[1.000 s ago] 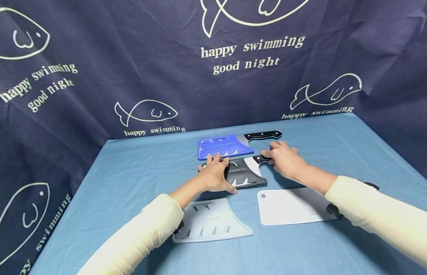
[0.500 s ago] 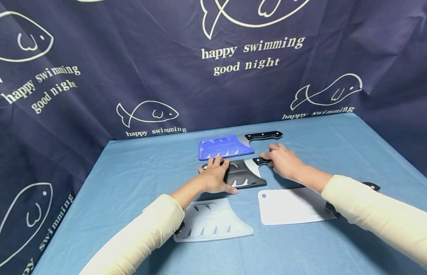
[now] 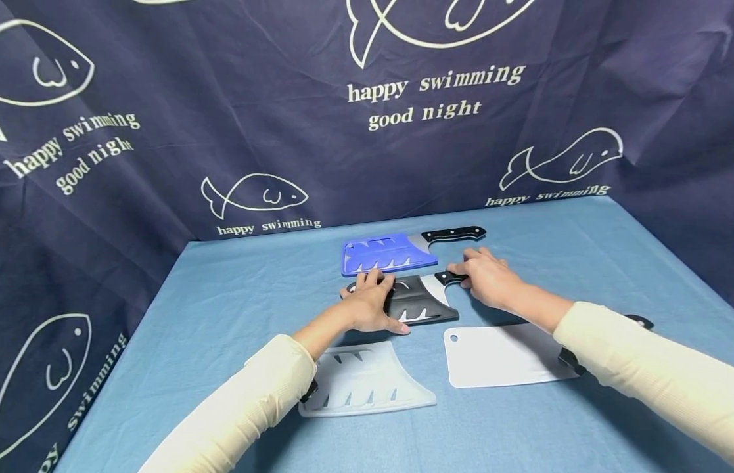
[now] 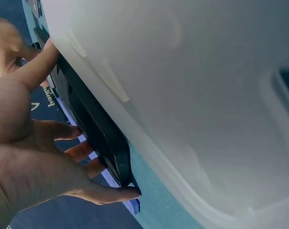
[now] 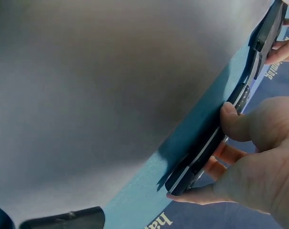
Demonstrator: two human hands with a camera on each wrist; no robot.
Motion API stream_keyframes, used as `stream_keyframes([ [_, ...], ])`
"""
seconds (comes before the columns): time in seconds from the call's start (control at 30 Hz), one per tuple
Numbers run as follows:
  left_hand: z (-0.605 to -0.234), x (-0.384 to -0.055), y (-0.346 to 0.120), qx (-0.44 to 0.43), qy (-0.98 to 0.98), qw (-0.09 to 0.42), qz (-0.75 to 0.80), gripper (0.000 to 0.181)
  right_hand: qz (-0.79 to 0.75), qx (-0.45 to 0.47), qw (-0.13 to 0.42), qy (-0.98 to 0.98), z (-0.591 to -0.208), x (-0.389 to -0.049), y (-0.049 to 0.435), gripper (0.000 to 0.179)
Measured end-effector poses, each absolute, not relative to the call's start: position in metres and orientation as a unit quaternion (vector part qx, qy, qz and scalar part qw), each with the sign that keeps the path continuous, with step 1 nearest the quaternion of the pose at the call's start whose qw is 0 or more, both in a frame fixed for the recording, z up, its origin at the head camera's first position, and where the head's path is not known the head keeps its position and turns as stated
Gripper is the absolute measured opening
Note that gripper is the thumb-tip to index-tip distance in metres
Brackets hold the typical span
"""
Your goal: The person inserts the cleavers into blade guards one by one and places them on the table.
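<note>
Black sheath (image 3: 409, 301) has a cleaver (image 3: 435, 287) in it, your left fingers (image 4: 106, 194) grip wide across it, right fingers (image 5: 235, 123) pinch the handle (image 3: 447, 278) beside it.

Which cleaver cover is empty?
The white plastic cover: no handle extends from it; the blue plastic cover and dark grey plastic cover each hold a black-handled cleaver.

"You faced a wrinkled navy fabric backdrop (image 3: 254, 118), printed with white outlined fish (image 3: 255, 192)."

"And with white lettering (image 3: 440, 82) you could read: 'happy swimming', 'good night'."

"Did it surround you?"

"It hung beyond your table's far edge, and along your left the print ran at a slant."

"And your table?"

"You had a flat table covered in plain light-blue cloth (image 3: 236, 295), with soft shadows across it."
</note>
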State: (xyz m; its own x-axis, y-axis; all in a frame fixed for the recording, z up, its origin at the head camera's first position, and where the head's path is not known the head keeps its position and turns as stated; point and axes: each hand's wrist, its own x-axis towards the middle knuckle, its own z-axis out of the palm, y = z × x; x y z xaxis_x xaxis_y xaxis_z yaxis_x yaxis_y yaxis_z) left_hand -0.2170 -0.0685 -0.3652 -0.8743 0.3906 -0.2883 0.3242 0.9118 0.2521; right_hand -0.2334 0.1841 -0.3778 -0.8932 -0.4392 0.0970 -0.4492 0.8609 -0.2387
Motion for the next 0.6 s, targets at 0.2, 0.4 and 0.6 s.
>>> stream_keyframes([
  [0.2,-0.359,-0.214,-0.075,0.184,0.962,0.167,0.115,0.106,0.128,0.231,0.029,-0.964,-0.372,-0.23,0.186,0.044],
  [0.4,-0.353,-0.203,-0.09,0.194,0.962,0.146,0.127,0.106,0.115,0.24,0.061,-0.962,-0.361,-0.219,0.192,0.044],
  [0.6,-0.354,-0.182,-0.112,0.205,0.963,0.102,0.142,0.1,0.115,0.252,0.082,-0.957,-0.348,-0.199,0.206,0.044],
])
